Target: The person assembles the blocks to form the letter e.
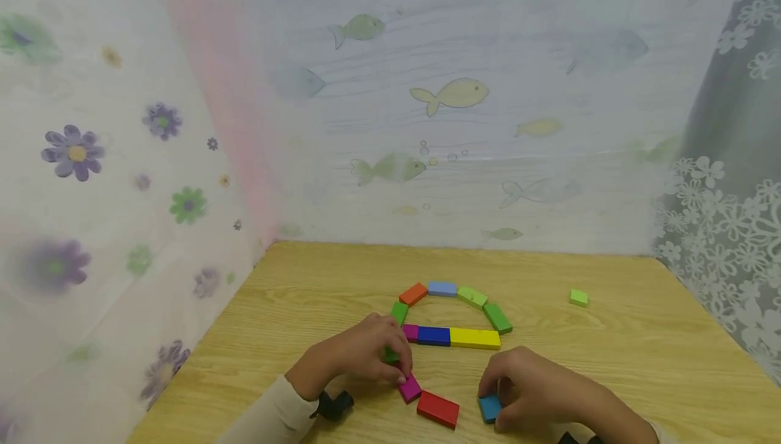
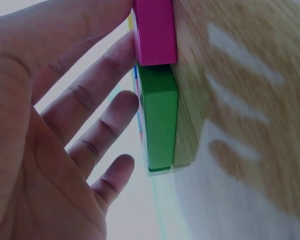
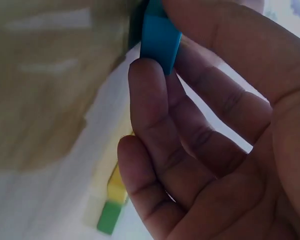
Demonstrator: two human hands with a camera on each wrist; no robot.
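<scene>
My left hand (image 1: 366,352) bends over the lower left of a ring of coloured blocks, thumb and fingertips at a magenta block (image 1: 410,388). In the left wrist view this magenta block (image 2: 156,32) meets the end of a green block (image 2: 160,120), with the other fingers spread beside it. My right hand (image 1: 537,386) pinches a blue block (image 1: 490,408) between thumb and fingers, to the right of a red block (image 1: 438,409). The right wrist view shows the blue block (image 3: 160,42) at the fingertips; the thumb partly covers it.
The ring's upper arc has an orange block (image 1: 413,293), a light blue block (image 1: 442,289) and green ones. Across it runs a row ending in dark blue (image 1: 434,336) and yellow blocks (image 1: 474,338). A lime block (image 1: 578,297) lies apart at the right. Patterned curtains (image 1: 464,193) surround the table.
</scene>
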